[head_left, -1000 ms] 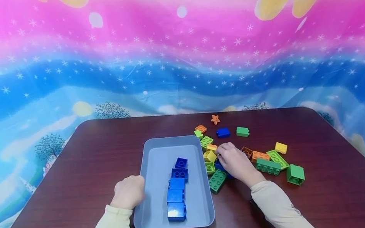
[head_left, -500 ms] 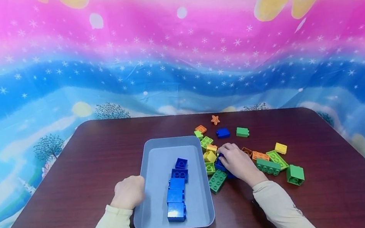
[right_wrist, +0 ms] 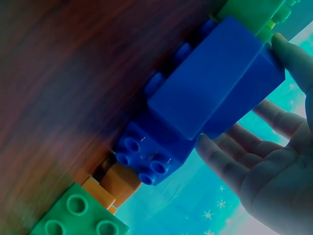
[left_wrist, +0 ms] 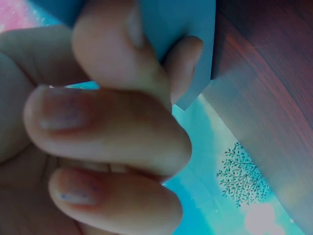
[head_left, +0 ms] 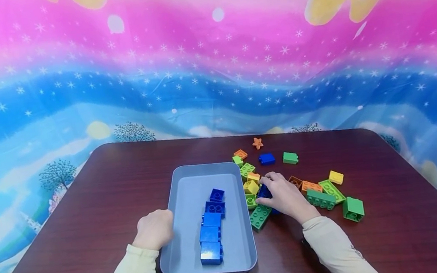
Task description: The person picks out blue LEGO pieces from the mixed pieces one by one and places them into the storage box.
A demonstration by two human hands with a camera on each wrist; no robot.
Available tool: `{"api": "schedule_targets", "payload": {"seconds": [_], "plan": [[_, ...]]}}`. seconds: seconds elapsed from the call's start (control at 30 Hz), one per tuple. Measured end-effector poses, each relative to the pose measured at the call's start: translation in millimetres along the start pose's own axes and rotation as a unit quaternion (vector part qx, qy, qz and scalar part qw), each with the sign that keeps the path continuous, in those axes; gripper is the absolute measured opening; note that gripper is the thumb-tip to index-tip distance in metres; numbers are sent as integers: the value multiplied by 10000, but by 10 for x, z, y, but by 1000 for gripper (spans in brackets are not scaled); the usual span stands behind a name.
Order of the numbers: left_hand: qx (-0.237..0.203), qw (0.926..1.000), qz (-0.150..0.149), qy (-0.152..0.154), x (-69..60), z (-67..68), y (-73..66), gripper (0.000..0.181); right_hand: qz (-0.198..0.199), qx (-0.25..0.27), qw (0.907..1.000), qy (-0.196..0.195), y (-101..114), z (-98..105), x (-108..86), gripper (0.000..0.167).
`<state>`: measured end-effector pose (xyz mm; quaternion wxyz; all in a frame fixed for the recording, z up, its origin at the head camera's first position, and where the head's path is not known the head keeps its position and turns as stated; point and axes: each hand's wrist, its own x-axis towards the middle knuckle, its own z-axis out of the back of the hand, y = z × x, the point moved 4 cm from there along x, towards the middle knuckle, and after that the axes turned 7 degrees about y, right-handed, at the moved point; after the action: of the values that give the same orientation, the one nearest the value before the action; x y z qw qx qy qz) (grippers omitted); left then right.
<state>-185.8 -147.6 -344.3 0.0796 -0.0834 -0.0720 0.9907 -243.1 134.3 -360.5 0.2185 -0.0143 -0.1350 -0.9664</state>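
Observation:
At the left rim of the grey tray [head_left: 190, 261], my left hand [head_left: 154, 229] grips the edge. In the left wrist view, curled fingers [left_wrist: 107, 127] and the thumb close over the tray's wall. My right hand [head_left: 287, 194] is in the loose pile beside the tray. It holds a blue toy building brick [right_wrist: 210, 78] across its length, thumb at one end and index fingertip at the other. Another blue brick [right_wrist: 146, 154] lies against it, studs showing. Inside the tray, several blue bricks [head_left: 210, 234] lie in a row.
Green, yellow and orange bricks surround the right hand, including a green brick [head_left: 261, 217] near the tray and a long green one [head_left: 321, 199]. Farther back lie a blue brick [head_left: 266, 159], a green brick [head_left: 290, 157] and an orange flower-shaped piece [head_left: 257, 143].
My right hand shifts slightly to the right, and its thumb spreads away from the fingers around a blue brick. The left hand and the tray stay put.

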Motion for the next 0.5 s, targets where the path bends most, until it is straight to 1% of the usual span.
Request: {"api": "schedule_targets", "payload": {"seconds": [0.23,0.5], "plan": [[46,10000,-41,-23,19,-15,7,19,-14,104,9999,-36,3,2,2,48],[40,10000,46,53,25,-17,11,20,-31,215,9996,-164,10,64,-8,48]]}}
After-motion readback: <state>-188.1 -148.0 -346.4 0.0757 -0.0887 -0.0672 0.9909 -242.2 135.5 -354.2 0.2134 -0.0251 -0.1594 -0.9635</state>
